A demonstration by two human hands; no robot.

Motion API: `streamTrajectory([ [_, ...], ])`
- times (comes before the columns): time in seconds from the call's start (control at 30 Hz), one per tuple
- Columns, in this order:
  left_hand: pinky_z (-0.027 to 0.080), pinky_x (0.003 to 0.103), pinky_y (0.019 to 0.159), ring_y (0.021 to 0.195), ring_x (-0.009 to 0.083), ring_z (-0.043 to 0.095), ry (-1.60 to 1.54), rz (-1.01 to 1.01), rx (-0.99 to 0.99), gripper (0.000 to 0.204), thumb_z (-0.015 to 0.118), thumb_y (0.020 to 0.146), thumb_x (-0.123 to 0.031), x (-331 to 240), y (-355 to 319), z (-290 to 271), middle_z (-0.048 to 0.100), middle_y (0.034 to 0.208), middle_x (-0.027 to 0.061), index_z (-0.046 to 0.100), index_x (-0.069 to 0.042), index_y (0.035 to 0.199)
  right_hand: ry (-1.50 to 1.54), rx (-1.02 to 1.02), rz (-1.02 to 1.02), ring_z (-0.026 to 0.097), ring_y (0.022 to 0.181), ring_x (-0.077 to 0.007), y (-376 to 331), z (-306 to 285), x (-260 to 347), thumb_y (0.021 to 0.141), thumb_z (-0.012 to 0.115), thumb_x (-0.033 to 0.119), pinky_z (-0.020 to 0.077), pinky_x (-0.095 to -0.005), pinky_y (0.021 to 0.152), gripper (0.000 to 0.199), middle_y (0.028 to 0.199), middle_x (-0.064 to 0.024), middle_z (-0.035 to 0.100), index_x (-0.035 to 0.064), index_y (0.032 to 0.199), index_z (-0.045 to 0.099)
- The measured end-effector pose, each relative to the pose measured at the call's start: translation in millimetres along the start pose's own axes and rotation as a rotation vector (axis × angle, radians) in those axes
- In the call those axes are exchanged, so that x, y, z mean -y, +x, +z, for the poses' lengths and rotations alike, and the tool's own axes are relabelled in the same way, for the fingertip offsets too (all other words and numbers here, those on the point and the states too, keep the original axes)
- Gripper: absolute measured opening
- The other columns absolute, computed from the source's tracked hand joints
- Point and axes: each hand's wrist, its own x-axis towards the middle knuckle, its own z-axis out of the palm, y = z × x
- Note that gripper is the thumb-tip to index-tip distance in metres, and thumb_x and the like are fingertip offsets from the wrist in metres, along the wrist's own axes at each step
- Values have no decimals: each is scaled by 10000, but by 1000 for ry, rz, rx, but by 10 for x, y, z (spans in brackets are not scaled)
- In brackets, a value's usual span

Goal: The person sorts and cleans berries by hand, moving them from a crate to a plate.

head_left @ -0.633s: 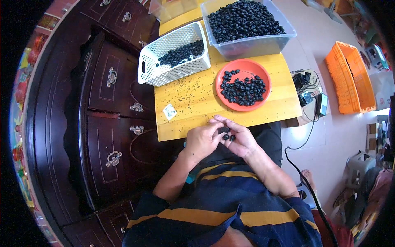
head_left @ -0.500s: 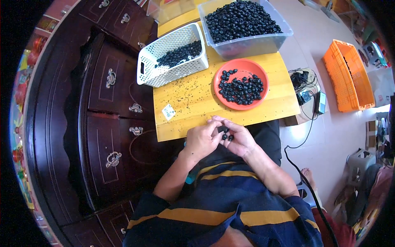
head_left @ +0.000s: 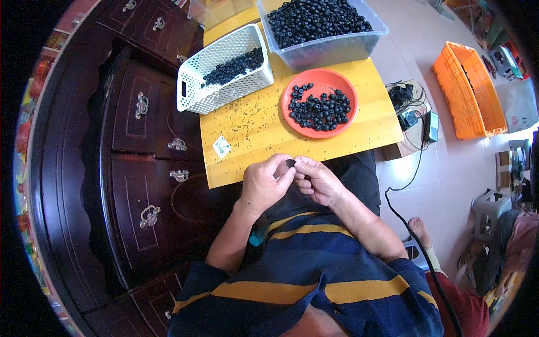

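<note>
In front of the table's near edge, my left hand (head_left: 265,181) pinches a small dark piece (head_left: 290,163) between thumb and forefinger. My right hand (head_left: 318,182) meets it there, thumb and forefinger pressed together at the piece's edge. Its other fingers are curled in over the palm, where a bit of black shows; the rest of what lies inside is hidden. Just beyond, a round red plate (head_left: 286,116) carries many small round black pieces (head_left: 320,112), some with a hole in the face.
A white perforated basket (head_left: 188,98) and a clear plastic bin (head_left: 325,55), both with black pieces, stand on the yellow table (head_left: 247,140). Dark crumbs and a white packet (head_left: 222,147) lie there. Dark drawers (head_left: 143,126) line the left; cables and an orange crate (head_left: 469,106) are right.
My right hand has turned and curled its fingers over the palm, which lay open with black pieces. Both hands' fingertips now meet at the dark piece. The view has shifted slightly.
</note>
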Motion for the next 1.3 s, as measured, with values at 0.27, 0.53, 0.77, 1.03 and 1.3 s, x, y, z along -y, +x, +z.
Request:
streamTrajectory([
  [0.27, 424, 251, 516, 544, 53, 508, -218, 19, -12, 163, 760, 828, -58, -19, 26, 24, 541, 597, -32, 695, -44, 977, 94, 76, 31, 340, 531, -12, -4, -126, 60, 1003, 618, 257, 251, -163, 425, 129, 713, 82, 429, 139, 961, 584],
  [0.53, 441, 237, 554, 604, 25, 539, -490, -83, 28, 123, 722, 886, -85, 184, 50, 74, 625, 668, -3, 666, -13, 968, 466, 122, 179, 369, 529, -35, 12, -74, 86, 1020, 583, 241, 296, -170, 412, 153, 702, 55, 432, 109, 947, 558],
  [0.77, 532, 355, 585, 651, 264, 700, -147, 96, -50, 341, 809, 837, -326, 47, 87, 23, 684, 729, 118, 633, -44, 910, 498, 147, 155, 368, 508, -42, 44, -152, 75, 1029, 565, 284, 278, -188, 410, 219, 671, 56, 427, 70, 1002, 602],
  [1.03, 527, 387, 537, 611, 276, 688, 89, 226, 0, 470, 771, 821, -505, 95, 173, 43, 670, 692, 86, 590, -72, 815, 387, 42, 124, 383, 488, -19, 30, -102, 52, 1006, 611, 286, 301, -159, 400, 192, 661, 72, 452, 97, 983, 592],
  [1.3, 516, 402, 517, 601, 287, 683, 157, 306, -2, 445, 744, 849, -482, 200, 205, 100, 656, 663, 85, 564, -80, 792, 364, -13, 102, 390, 500, -18, 32, -72, 70, 990, 629, 250, 294, -156, 402, 127, 667, 75, 454, 130, 1005, 591],
])
